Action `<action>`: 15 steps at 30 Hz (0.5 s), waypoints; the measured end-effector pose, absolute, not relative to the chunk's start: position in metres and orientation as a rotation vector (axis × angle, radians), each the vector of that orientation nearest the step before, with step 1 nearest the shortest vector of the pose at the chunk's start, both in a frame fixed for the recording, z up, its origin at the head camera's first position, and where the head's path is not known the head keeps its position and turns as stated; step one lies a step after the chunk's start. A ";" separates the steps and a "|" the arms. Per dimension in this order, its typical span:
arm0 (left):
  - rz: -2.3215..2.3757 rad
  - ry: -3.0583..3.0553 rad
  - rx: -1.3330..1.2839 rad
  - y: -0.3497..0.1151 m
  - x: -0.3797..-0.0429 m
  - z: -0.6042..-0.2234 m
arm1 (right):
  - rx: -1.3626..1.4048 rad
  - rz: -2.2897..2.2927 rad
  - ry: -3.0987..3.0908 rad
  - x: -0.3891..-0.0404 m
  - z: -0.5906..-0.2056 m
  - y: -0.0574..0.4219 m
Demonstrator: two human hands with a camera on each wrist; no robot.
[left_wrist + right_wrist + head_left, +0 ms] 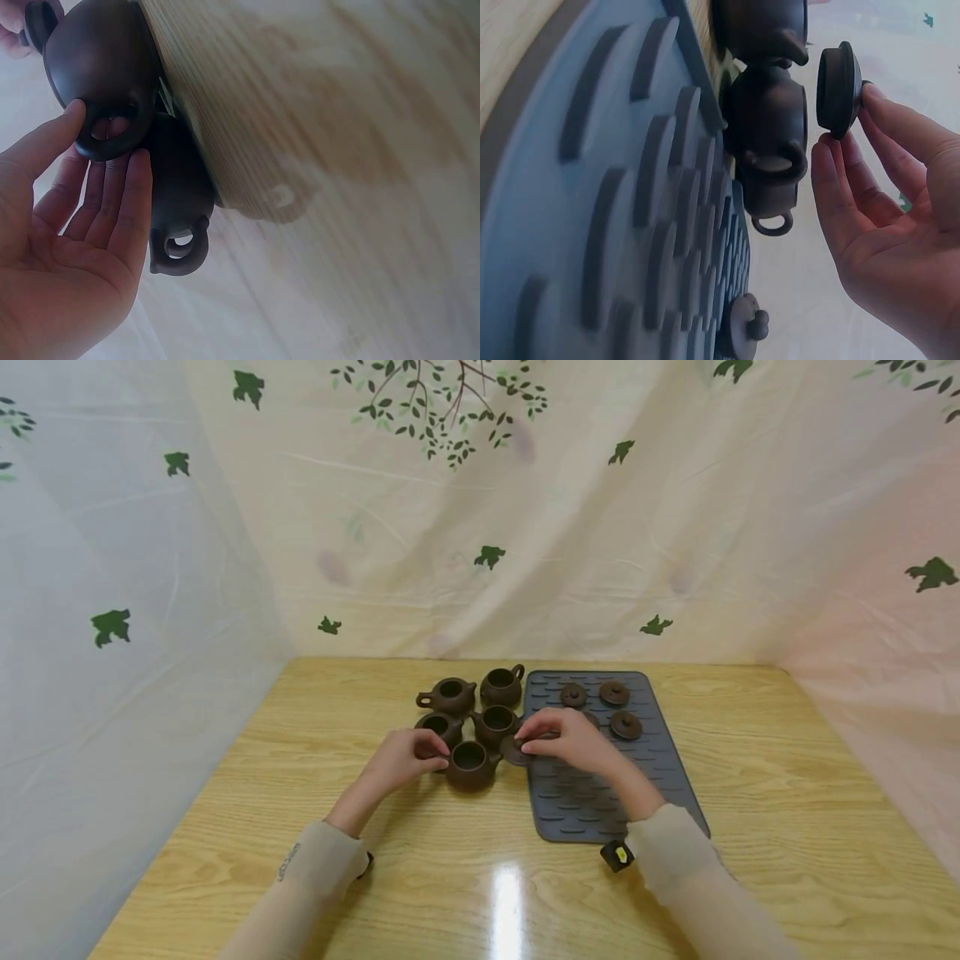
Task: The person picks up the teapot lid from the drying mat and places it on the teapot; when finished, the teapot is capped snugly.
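Observation:
In the head view my left hand (405, 758) is at the nearest dark brown teapot (471, 777), which stands open-topped on the table. The left wrist view shows my thumb and fingers around the loop handle (112, 146) of this teapot. With my right hand (573, 739) I pinch a round brown lid (513, 753) by its knob. It is held just right of the nearest teapot's spout, over the left edge of the mat. Seen from the right wrist, the lid (840, 90) is tipped on edge in that view, its knob between thumb and fingers.
Several more lidless teapots (453, 693) cluster behind the nearest one. A grey ridged mat (592, 810) lies to the right, with several lids (626, 725) on its far part, one partly hidden by my right hand. A patterned curtain (420, 593) hangs behind the wooden table (300, 727).

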State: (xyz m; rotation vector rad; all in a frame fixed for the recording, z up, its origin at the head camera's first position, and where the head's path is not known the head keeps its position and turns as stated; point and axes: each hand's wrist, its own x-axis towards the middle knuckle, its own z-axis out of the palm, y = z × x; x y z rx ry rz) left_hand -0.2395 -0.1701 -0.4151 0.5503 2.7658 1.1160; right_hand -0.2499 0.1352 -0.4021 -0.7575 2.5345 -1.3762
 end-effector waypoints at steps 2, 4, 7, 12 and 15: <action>1.116 2.769 0.546 -0.169 -0.237 -0.416 | -0.783 -1.374 2.523 -0.249 -0.402 0.133; 1.114 2.773 0.541 -0.169 -0.235 -0.417 | -0.798 -1.367 2.518 -0.248 -0.402 0.131; 1.112 2.777 0.537 -0.167 -0.231 -0.418 | -0.816 -1.360 2.509 -0.247 -0.403 0.129; 1.112 2.790 0.528 -0.164 -0.224 -0.419 | -0.845 -1.378 2.495 -0.244 -0.406 0.124; 1.115 2.798 0.519 -0.163 -0.220 -0.420 | -0.861 -1.394 2.486 -0.242 -0.407 0.120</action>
